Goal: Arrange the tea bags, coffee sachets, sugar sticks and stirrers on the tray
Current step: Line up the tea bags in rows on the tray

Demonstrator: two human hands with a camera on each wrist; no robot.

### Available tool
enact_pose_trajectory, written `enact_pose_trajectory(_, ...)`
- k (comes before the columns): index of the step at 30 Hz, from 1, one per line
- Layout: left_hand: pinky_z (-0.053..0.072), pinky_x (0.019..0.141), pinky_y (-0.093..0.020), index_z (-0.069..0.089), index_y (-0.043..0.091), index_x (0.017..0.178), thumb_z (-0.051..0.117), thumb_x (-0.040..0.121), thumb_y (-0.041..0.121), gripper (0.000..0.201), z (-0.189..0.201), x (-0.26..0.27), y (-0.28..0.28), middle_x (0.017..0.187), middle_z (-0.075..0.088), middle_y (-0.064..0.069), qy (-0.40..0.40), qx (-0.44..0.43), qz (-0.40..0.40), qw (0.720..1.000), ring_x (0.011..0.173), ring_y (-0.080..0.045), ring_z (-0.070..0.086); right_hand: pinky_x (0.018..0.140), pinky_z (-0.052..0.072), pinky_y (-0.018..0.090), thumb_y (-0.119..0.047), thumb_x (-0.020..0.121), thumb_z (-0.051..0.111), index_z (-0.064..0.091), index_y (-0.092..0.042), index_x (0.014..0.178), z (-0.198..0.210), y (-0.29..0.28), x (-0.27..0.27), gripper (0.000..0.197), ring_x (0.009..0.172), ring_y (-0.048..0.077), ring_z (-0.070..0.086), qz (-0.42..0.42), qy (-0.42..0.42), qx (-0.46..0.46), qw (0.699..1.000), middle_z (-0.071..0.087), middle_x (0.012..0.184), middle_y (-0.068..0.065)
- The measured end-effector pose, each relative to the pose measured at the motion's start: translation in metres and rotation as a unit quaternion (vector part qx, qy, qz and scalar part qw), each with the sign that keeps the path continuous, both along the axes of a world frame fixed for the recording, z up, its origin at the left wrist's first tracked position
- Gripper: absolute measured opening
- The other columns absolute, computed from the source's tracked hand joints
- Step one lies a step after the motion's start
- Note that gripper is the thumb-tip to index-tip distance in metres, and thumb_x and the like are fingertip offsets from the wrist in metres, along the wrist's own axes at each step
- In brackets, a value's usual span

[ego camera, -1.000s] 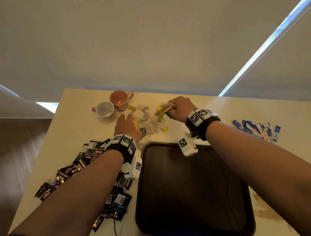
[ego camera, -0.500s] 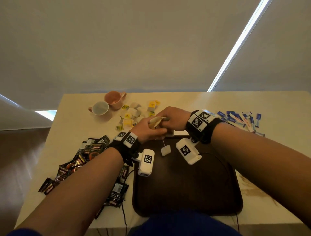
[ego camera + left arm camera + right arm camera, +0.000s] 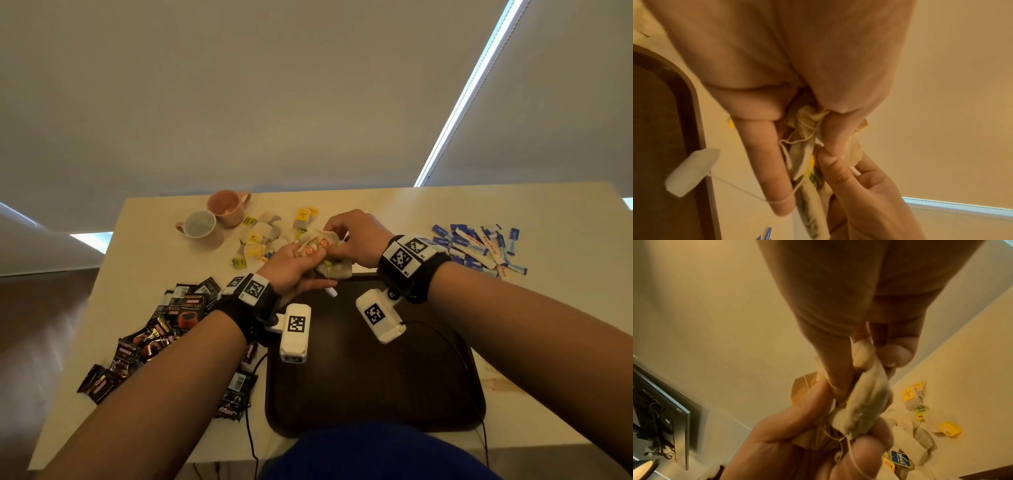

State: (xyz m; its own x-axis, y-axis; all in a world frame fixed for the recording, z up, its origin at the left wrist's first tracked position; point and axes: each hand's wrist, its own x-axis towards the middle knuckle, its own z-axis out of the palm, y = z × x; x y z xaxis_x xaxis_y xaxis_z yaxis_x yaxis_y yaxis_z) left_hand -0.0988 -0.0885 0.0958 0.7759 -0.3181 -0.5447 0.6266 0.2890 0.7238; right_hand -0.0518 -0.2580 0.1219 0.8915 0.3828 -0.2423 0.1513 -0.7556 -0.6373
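Nearest lies one dark tray (image 3: pixel 373 387), its floor bare, with a heap of black coffee sachets (image 3: pixel 154 339) to its left, too overlapped to count. Over the tray's far edge, the left hand (image 3: pixel 291 270) curls around a bunch of tea bags (image 3: pixel 325 253), and the right hand (image 3: pixel 356 240) pinches that same bunch from above; one paper tag (image 3: pixel 692 168) dangles on its string. Beyond lie loose tea bags (image 3: pixel 267 240), blue sugar sticks (image 3: pixel 479 246) to the right, and two cups: one white (image 3: pixel 198 228), one pink (image 3: pixel 226 207).
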Motion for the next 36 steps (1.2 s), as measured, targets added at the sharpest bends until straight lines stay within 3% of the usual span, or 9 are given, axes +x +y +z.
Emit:
enact_pose_trajectory(2, 0.063, 0.076, -0.04, 0.056, 0.007, 0.121, 0.055, 0.099, 0.012, 0.022, 0.001, 0.0, 0.0, 0.118, 0.069, -0.018, 0.005, 0.001, 0.024, 1.0, 0.101, -0.033, 0.071, 0.069, 0.052, 0.029, -0.038, 0.078, 0.081, 0.066, -0.023, 0.106, 0.001, 0.001, -0.002, 0.035, 0.082, 0.015, 0.059, -0.021, 0.005, 0.004, 1.0, 0.063, 0.096, 0.0)
enact_pose_trajectory(6, 0.063, 0.071, -0.036, 0.058, 0.01, 0.116, 0.056, 0.099, 0.011, 0.017, 0.004, 0.001, 0.002, 0.11, 0.071, -0.014, 0.0, 0.011, 0.061, 0.998, 0.095, -0.029, 0.073, 0.07, 0.06, 0.035, -0.037, 0.075, 0.083, 0.063, -0.021, 0.113, -0.001, -0.002, -0.006, 0.046, 0.079, 0.018, 0.068, -0.046, 0.036, 0.054, 0.997, 0.067, 0.095, 0.002)
enact_pose_trajectory(10, 0.063, 0.068, -0.036, 0.057, 0.008, 0.121, 0.057, 0.099, 0.008, 0.023, 0.002, 0.002, 0.002, 0.112, 0.07, -0.016, -0.005, 0.036, 0.084, 0.996, 0.095, -0.029, 0.072, 0.062, 0.058, 0.025, -0.023, 0.081, 0.081, 0.064, -0.015, 0.105, -0.005, -0.005, -0.012, 0.03, 0.062, 0.012, 0.071, -0.077, 0.074, 0.099, 0.989, 0.071, 0.085, 0.001)
enact_pose_trajectory(13, 0.063, 0.066, -0.035, 0.058, 0.008, 0.115, 0.055, 0.099, 0.007, 0.016, 0.003, 0.001, 0.0, 0.114, 0.068, -0.018, -0.002, 0.034, 0.092, 0.995, 0.095, -0.029, 0.072, 0.061, 0.059, 0.026, -0.017, 0.084, 0.077, 0.067, -0.014, 0.093, -0.01, -0.005, -0.014, 0.013, 0.06, 0.014, 0.07, -0.088, 0.076, 0.107, 0.987, 0.071, 0.077, 0.002)
enact_pose_trajectory(17, 0.063, 0.066, -0.033, 0.058, 0.007, 0.115, 0.054, 0.1, 0.006, 0.016, 0.003, 0.001, -0.002, 0.11, 0.068, -0.014, -0.011, 0.043, 0.093, 0.995, 0.091, -0.025, 0.072, 0.061, 0.058, 0.025, -0.017, 0.085, 0.076, 0.067, -0.014, 0.094, -0.014, -0.004, -0.014, 0.012, 0.062, 0.015, 0.071, -0.093, 0.07, 0.106, 0.988, 0.072, 0.078, 0.002)
enact_pose_trajectory(21, 0.063, 0.067, -0.033, 0.057, 0.01, 0.114, 0.053, 0.1, 0.006, 0.014, 0.005, 0.001, -0.002, 0.114, 0.066, -0.012, -0.019, 0.065, 0.086, 0.994, 0.095, -0.025, 0.07, 0.061, 0.061, 0.034, -0.021, 0.088, 0.073, 0.069, -0.012, 0.101, -0.016, -0.003, -0.012, 0.016, 0.065, 0.019, 0.072, -0.098, 0.047, 0.125, 0.986, 0.072, 0.079, 0.003)
enact_pose_trajectory(25, 0.063, 0.07, -0.035, 0.057, 0.01, 0.117, 0.056, 0.1, 0.008, 0.017, 0.006, 0.002, 0.0, 0.12, 0.066, -0.015, -0.019, 0.082, 0.081, 0.993, 0.102, -0.029, 0.069, 0.064, 0.062, 0.036, -0.021, 0.09, 0.071, 0.07, -0.017, 0.091, -0.016, -0.004, -0.011, 0.005, 0.062, 0.018, 0.071, -0.099, 0.027, 0.119, 0.988, 0.073, 0.076, 0.002)
enact_pose_trajectory(30, 0.063, 0.07, -0.038, 0.056, 0.006, 0.119, 0.057, 0.099, 0.011, 0.02, 0.005, 0.002, 0.002, 0.1, 0.069, -0.017, -0.008, 0.088, 0.104, 0.991, 0.078, -0.027, 0.071, 0.061, 0.059, 0.029, -0.02, 0.091, 0.069, 0.067, -0.018, 0.089, -0.014, -0.004, -0.012, 0.004, 0.059, 0.017, 0.07, -0.127, 0.007, 0.129, 0.983, 0.072, 0.073, 0.001)
enact_pose_trajectory(36, 0.063, 0.068, -0.037, 0.062, 0.015, 0.108, 0.064, 0.096, 0.017, 0.012, 0.006, 0.003, 0.007, 0.1, 0.07, -0.016, -0.01, 0.091, 0.107, 0.99, 0.076, -0.027, 0.071, 0.063, 0.062, 0.034, -0.016, 0.092, 0.066, 0.067, -0.012, 0.094, -0.011, -0.004, -0.013, 0.005, 0.067, 0.023, 0.072, -0.123, 0.036, 0.149, 0.98, 0.072, 0.08, 0.006)
